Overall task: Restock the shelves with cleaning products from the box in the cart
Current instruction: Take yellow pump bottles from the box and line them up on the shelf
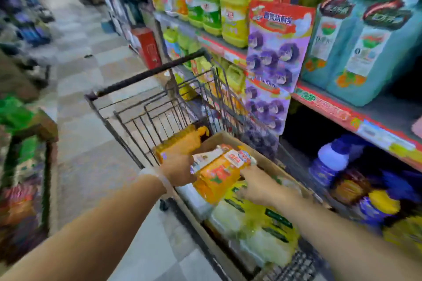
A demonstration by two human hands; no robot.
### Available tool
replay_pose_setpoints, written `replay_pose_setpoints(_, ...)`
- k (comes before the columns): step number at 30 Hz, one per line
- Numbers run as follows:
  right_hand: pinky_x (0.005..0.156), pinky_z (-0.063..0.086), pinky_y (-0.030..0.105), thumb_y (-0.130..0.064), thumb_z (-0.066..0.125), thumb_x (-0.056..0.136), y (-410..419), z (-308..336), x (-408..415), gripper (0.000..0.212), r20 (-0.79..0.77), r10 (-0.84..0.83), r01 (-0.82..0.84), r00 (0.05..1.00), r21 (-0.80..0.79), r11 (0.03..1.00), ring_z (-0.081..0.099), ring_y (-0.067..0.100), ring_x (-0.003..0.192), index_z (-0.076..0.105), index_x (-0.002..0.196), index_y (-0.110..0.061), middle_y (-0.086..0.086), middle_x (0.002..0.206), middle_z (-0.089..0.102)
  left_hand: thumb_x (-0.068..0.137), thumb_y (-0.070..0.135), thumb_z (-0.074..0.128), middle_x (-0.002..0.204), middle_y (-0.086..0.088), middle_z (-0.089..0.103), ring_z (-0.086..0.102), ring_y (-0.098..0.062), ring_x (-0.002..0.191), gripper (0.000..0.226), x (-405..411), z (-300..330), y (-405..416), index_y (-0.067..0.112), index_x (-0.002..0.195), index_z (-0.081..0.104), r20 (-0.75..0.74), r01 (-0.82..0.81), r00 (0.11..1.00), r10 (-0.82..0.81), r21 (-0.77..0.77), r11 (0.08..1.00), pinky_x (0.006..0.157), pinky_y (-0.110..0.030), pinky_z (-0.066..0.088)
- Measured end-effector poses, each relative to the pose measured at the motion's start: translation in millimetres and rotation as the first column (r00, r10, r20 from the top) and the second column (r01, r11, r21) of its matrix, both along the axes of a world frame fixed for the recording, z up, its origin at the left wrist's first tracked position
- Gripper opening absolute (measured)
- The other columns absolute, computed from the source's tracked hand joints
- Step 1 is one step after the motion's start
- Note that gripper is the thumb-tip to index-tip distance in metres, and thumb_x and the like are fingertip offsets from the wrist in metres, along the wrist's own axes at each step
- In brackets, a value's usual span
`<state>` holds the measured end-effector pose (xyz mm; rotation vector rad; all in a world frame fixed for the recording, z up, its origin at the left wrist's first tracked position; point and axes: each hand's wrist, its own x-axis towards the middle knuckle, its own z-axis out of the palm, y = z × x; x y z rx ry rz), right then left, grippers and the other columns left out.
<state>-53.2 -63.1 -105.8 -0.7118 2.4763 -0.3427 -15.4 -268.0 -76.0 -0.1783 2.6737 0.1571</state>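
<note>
A wire shopping cart [127,118] stands in the aisle beside the shelves, with a cardboard box [269,166] inside it. My left hand [180,170] grips an orange bottle with a red and white label [219,173], tilted above the box. My right hand [260,187] reaches over the box just right of that bottle, touching its lower side; its fingers are blurred. More yellow-green packs [258,230] lie in the box. A second orange bottle [180,141] lies at the box's far end.
Shelves on the right hold yellow-green jugs [233,11], teal spray bottles [356,52] and a hanging strip of purple fresheners [271,68]. The lower shelf holds blue and yellow bottles [374,189]. A display bin [27,166] stands on the left. Tiled floor [91,75] runs ahead.
</note>
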Motion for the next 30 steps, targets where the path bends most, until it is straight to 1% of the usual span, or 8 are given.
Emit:
replay_pose_setpoints(4,0.100,0.038,0.036,-0.055,0.043,0.093,-37,-46,-21,0.049,0.078,-0.217,0.214,0.973,0.042,0.976,0.046,0.033,0.125,0.048,0.134,-0.028,0.012,0.143,0.044,0.096,0.040,0.048,0.123,-0.017,0.053,0.049,-0.028,0.121,0.043,-34,-45,-17,0.007,0.124,0.052,0.135,-0.074,0.989,0.052,0.163,0.984,0.085,-0.030,0.035)
replay_pose_setpoints(7,0.103,0.033,0.038,-0.057,0.026,0.097,-47,-67,-37,0.059,0.107,-0.327,0.311,0.939,0.140,0.940,0.042,0.035,0.127,0.051,0.133,-0.019,0.016,0.142,0.044,0.094,0.050,0.045,0.110,-0.013,0.059,0.056,-0.029,0.112,0.050,-60,-80,-21,0.005,0.111,0.058,0.201,-0.174,0.972,0.123,0.262,0.949,0.077,-0.028,0.037)
replay_pose_setpoints(11,0.116,0.014,0.037,-0.059,0.013,0.097,-58,-87,-56,0.072,0.233,-0.438,0.386,0.868,0.239,0.891,0.035,0.031,0.137,0.044,0.139,-0.010,0.019,0.143,0.045,0.079,0.068,0.055,0.113,-0.003,0.063,0.058,-0.019,0.101,0.068,-81,-113,-19,0.011,0.115,0.060,0.366,-0.348,0.909,0.200,0.400,0.848,0.086,-0.027,0.044)
replay_pose_setpoints(14,0.120,0.007,0.037,-0.062,0.019,0.095,-65,-97,-66,0.069,0.323,-0.515,0.487,0.794,0.169,0.857,0.034,0.028,0.138,0.047,0.137,-0.015,0.014,0.141,0.048,0.063,0.065,0.072,0.114,0.000,0.065,0.062,-0.017,0.102,0.080,-94,-122,-21,0.013,0.122,0.056,0.465,-0.499,0.841,0.275,0.472,0.727,0.096,-0.034,0.049)
replay_pose_setpoints(21,0.101,0.044,0.037,-0.054,0.057,0.085,-76,-98,-59,0.052,0.413,-0.644,0.742,0.643,-0.129,0.658,0.055,0.028,0.119,0.060,0.123,-0.018,0.006,0.126,0.062,0.029,0.045,0.094,0.109,-0.007,0.069,0.069,-0.024,0.094,0.117,-93,-121,-28,0.010,0.131,0.047,0.531,-0.666,0.745,0.404,0.624,0.409,0.090,-0.041,0.054)
replay_pose_setpoints(22,0.099,0.045,0.034,-0.044,0.062,0.086,-77,-95,-59,0.045,0.445,-0.646,0.773,0.620,-0.205,0.600,0.057,0.025,0.117,0.061,0.122,-0.017,0.004,0.123,0.064,0.028,0.042,0.096,0.106,-0.009,0.071,0.071,-0.027,0.091,0.115,-92,-119,-28,0.008,0.128,0.050,0.542,-0.671,0.740,0.399,0.644,0.368,0.088,-0.044,0.055)
replay_pose_setpoints(26,0.096,0.049,0.036,-0.022,0.068,0.085,-73,-61,-63,0.028,0.561,-0.608,0.827,0.562,-0.391,0.404,0.062,0.019,0.107,0.057,0.110,-0.021,-0.001,0.111,0.065,0.062,0.006,0.086,0.097,-0.007,0.074,0.071,-0.026,0.089,0.051,-93,-77,-20,0.014,0.108,0.064,0.502,-0.600,0.792,0.347,0.746,0.289,0.084,-0.047,0.056)
replay_pose_setpoints(30,0.092,0.052,0.043,-0.022,0.075,0.078,-54,-14,-62,0.028,0.537,-0.610,0.798,0.583,-0.523,0.301,0.065,0.021,0.098,0.058,0.100,-0.020,0.003,0.106,0.069,0.063,0.004,0.084,0.109,-0.008,0.071,0.068,-0.029,0.101,0.060,-92,-27,-4,0.012,0.116,0.057,0.426,-0.491,0.861,0.276,0.837,0.241,0.091,-0.050,0.052)
